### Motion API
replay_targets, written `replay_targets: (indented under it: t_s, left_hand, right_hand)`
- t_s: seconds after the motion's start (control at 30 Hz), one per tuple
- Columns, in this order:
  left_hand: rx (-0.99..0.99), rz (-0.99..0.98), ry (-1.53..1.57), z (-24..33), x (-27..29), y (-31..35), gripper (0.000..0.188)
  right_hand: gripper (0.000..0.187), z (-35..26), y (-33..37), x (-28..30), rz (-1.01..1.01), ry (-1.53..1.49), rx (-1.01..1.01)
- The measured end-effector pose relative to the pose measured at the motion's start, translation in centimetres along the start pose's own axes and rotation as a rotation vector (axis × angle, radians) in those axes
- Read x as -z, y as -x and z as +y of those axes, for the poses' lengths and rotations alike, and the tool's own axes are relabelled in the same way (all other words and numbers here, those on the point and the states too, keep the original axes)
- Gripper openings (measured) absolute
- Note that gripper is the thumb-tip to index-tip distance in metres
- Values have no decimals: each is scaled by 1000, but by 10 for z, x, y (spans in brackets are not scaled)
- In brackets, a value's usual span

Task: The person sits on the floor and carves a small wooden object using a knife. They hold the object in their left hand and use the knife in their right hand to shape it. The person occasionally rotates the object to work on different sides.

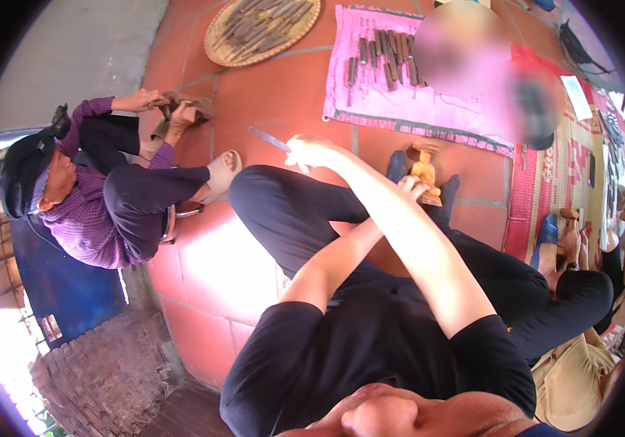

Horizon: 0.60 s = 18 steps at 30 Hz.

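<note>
My forearms cross in front of me, the right one over the left. My left hand (pixel 412 188) is closed around the side of a small yellow wooden seated figure (pixel 424 172), which stands between my dark-socked feet. Out to the left, my right hand (pixel 309 153) grips a chisel (pixel 268 138). Its flat grey blade points left, away from the figure, and its handle end is hidden in my fingers.
At left, a seated person (pixel 86 211) in a purple checked shirt holds a brown piece. A round woven tray (pixel 214 51) and a pink cloth (pixel 349 87) bear several dark-handled tools. Another person, partly blurred, is beyond the cloth; more people sit along a patterned mat (pixel 527 182) at right.
</note>
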<state>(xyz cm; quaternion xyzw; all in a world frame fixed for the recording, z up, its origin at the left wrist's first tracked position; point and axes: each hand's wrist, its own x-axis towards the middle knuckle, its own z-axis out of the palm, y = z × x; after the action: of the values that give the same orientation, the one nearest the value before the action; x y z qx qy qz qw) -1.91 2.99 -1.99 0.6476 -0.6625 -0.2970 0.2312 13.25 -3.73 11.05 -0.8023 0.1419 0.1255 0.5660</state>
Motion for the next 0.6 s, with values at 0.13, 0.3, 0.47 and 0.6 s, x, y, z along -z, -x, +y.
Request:
replay_targets:
  t_s: [0.13, 0.3, 0.47, 0.6]
  left_hand:
    - [-90, -17, -11, -11, 9, -10, 50]
    - [-39, -107, -73, 17, 20, -36, 39]
    - [-117, 48, 26, 5, 4, -38, 67]
    - [-29, -12, -48, 2, -1, -32, 70]
  right_hand:
    - [19, 0, 3, 23, 74, -110, 114]
    - [12, 85, 124, 55, 275, -833, 88]
    - [11, 108, 251, 66, 880, -905, 71]
    - [10, 145, 305, 52, 1125, -911, -42]
